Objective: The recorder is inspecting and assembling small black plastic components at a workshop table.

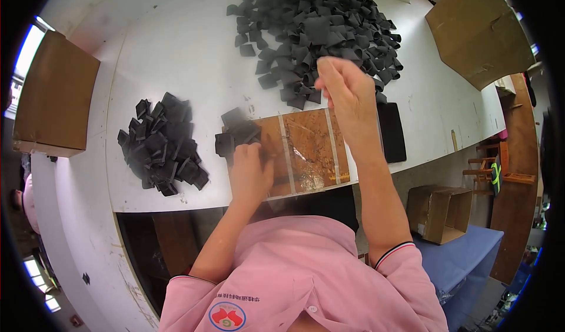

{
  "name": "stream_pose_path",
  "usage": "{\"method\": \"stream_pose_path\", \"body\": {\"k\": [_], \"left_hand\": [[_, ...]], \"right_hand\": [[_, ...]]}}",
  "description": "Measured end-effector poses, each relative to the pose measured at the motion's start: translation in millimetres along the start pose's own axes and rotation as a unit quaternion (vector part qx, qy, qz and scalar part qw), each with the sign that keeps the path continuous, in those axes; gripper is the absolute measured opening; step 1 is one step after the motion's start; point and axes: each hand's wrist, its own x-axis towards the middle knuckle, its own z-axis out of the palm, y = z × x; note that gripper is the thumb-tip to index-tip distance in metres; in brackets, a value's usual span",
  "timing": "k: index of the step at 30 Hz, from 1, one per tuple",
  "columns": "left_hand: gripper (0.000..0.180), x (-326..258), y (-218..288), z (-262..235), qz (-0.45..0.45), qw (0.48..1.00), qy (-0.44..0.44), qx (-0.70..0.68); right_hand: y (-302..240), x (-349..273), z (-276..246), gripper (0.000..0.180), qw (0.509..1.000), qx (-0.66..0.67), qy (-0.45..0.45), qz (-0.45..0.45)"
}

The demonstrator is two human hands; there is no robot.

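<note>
My left hand (250, 170) is curled over a small bunch of black fabric pieces (238, 131) at the left end of a brown board (303, 149). Its fingertips press against the pieces and are partly hidden. Raised at the near edge of a large heap of black fabric loops (318, 32), my right hand (351, 91) has its thumb and fingers closed together. Whatever they may hold is blurred and cannot be made out. Pale strips cross the board, and its surface is shiny and scuffed.
A second pile of flattened black pieces (162, 147) lies to the left on the white table (194, 61). Right of the board is a dark flat tray-like object (391, 133). Cardboard boxes stand at the left (59, 94) and far right (479, 32); an open carton (438, 214) sits below the table.
</note>
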Motion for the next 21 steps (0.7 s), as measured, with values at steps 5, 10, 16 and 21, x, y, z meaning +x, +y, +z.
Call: {"method": "stream_pose_path", "body": {"k": [5, 10, 16, 21], "left_hand": [[0.027, -2.7, -7.6, 9.5, 0.001, 0.990, -0.095, 0.107], [0.013, 1.7, -18.7, 1.0, 0.044, 0.999, 0.018, -0.017], [0.008, -8.1, 26.4, -37.2, -0.282, 0.804, -0.049, -0.521], [0.006, -18.0, 27.7, -28.1, -0.039, 0.968, 0.091, -0.229]], "right_hand": [[40.2, -64.3, -1.6, 0.016, 0.987, -0.020, -0.114, 0.112], [53.6, -96.6, 11.1, 0.011, 0.988, -0.085, -0.126, 0.003], [44.3, -106.7, 29.3, 0.010, 0.992, -0.070, -0.102, -0.013], [41.4, -104.1, 36.3, 0.009, 0.984, -0.117, -0.050, -0.127]]}}
